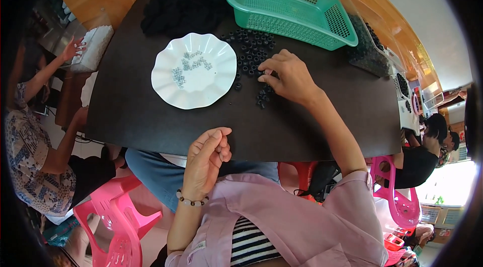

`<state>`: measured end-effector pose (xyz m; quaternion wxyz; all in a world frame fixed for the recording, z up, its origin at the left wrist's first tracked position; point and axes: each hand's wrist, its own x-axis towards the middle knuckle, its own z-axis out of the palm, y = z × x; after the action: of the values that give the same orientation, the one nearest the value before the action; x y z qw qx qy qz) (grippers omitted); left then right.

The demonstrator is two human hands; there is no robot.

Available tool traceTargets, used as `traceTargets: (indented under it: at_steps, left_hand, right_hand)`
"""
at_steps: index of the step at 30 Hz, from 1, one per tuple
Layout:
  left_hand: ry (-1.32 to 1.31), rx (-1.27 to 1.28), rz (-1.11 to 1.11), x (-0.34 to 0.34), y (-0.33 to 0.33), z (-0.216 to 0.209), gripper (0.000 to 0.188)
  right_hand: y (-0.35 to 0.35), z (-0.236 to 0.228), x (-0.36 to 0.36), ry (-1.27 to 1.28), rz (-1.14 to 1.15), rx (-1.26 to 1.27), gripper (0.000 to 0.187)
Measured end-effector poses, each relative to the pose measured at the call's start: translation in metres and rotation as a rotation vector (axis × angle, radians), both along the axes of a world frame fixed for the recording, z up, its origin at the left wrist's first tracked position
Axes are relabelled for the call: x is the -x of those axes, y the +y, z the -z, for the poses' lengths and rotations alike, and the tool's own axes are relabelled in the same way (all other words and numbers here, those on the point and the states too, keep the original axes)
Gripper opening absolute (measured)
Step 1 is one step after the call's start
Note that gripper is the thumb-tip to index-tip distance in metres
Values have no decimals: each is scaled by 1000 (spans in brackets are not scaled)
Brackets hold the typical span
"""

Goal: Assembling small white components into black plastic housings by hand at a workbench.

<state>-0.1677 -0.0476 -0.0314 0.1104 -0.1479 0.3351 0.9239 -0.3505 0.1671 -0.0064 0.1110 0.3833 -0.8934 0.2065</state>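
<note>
My right hand (288,77) reaches over the dark table, thumb and fingertips bent together at the edge of a heap of small black ring-shaped parts (250,48). What is between those fingertips is too small to make out. Just below them lies a little cluster of smaller black pieces (262,98). My left hand (209,152), a bead bracelet on its wrist, is raised by the near table edge with fingers curled and pressed together; anything inside is hidden. Left of the heap stands a white scalloped plate (168,86) with tiny clear pieces (190,63) on it.
Behind the heap sits a green plastic basket (297,33). A clear bin of black parts (370,48) is at the right, black cloth (188,0) at the far left. Another person (37,151) works at the left beside a white box (93,48). Pink chairs (113,221) stand nearby.
</note>
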Motion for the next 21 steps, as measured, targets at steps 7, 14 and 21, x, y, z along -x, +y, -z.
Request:
traceTargets:
  at_steps: [7,14,21]
  left_hand:
    - [-14,-15,9,2,1,-2,21]
    - [1,97,28,4,4,-10,27]
    - [96,139,126,-1,5,-6,31]
  right_hand:
    - [-8,2,0,82,1,-22,17]
    - [-22,-43,-52,-42,-224,254,25]
    - [-39,-43,-95,-25,-397,210,29]
